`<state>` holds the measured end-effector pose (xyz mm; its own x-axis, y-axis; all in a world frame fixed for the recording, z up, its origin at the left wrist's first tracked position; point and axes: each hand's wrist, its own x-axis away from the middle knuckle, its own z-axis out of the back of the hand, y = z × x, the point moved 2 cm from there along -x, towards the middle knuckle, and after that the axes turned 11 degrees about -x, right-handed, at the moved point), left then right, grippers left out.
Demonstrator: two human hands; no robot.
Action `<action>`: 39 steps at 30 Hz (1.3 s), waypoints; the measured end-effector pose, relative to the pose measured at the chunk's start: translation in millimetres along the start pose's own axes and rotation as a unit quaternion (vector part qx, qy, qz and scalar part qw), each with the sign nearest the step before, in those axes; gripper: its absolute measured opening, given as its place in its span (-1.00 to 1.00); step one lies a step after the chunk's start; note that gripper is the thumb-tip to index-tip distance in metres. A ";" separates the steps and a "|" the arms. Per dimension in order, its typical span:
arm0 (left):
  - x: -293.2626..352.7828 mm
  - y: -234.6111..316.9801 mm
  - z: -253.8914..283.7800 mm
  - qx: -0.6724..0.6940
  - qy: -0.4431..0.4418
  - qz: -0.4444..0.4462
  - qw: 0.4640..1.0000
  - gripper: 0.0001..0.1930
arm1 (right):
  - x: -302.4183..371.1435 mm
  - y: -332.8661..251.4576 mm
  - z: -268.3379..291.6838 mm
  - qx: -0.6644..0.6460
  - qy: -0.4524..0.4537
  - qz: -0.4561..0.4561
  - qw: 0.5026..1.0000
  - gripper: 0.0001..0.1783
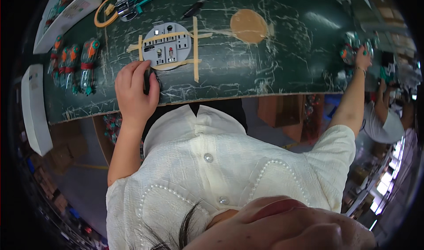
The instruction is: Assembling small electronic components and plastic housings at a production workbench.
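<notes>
My left hand (136, 85) is at the near edge of a round grey fixture (180, 54), its fingers curled and the thumb apart. Something dark shows between thumb and fingers; I cannot make out what it is. Tape strips hold the fixture, and small metal parts and a red piece sit in its slots. Far to the right, my right hand (363, 61) is stretched out with its fingers closed on a clear plastic bottle-shaped piece (369, 47). Beside it are more such clear pieces (347, 54) with orange and teal parts.
Several clear bottle-shaped units (89, 60) with orange tops lie at the left. Behind them stands a white box (73, 18). A tape roll (102, 21), a teal tool (140, 0), a black marker (204, 1) and a tan disc (248, 26) are on the green table. Another person (383, 122) is at far right.
</notes>
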<state>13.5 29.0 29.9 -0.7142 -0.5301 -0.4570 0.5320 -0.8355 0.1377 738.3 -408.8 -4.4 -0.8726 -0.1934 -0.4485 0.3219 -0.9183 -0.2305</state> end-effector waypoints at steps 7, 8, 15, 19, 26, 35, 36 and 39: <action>5.6 -10.2 -11.6 0.034 0.018 -0.007 0.999 -0.65 | -71.1 85.3 -16.6 0.184 -0.158 0.067 0.968 -0.40; 4.6 -6.5 -9.0 0.022 0.018 -0.005 1.000 -0.64 | -57.9 71.9 -24.6 0.176 -0.166 0.069 0.968 -0.40; 2.1 -3.6 -1.5 0.016 0.008 -0.017 1.000 -0.64 | 115.2 -159.5 16.3 -0.074 -0.102 0.003 0.992 -0.43; -0.1 -7.9 -5.7 0.042 0.029 -0.039 0.998 -0.65 | 199.6 -271.4 52.8 -0.132 -0.111 0.152 0.973 -0.52; 6.6 -12.4 -6.9 0.064 0.074 -0.037 0.994 -0.68 | 300.2 -417.6 78.8 -0.203 -0.101 0.269 0.936 -0.65; 13.3 -18.4 -4.1 0.098 0.081 -0.026 0.992 -0.70 | 326.2 -428.4 144.9 -0.405 -0.132 0.393 0.815 -0.60; 14.2 -18.4 -4.0 0.094 0.083 -0.026 0.992 -0.70 | 329.1 -432.3 143.5 -0.300 -0.173 0.479 0.807 -0.48; 14.2 -19.6 -4.2 0.096 0.082 -0.026 0.992 -0.70 | 336.5 -426.4 142.3 -0.167 -0.225 0.542 0.793 -0.26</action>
<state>-5.1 38.5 17.1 -0.6459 -0.4688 -0.6026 0.3889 -0.8812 0.2687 255.1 -131.5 65.9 -0.0363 -0.9786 -0.2027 0.9854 -0.0013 -0.1700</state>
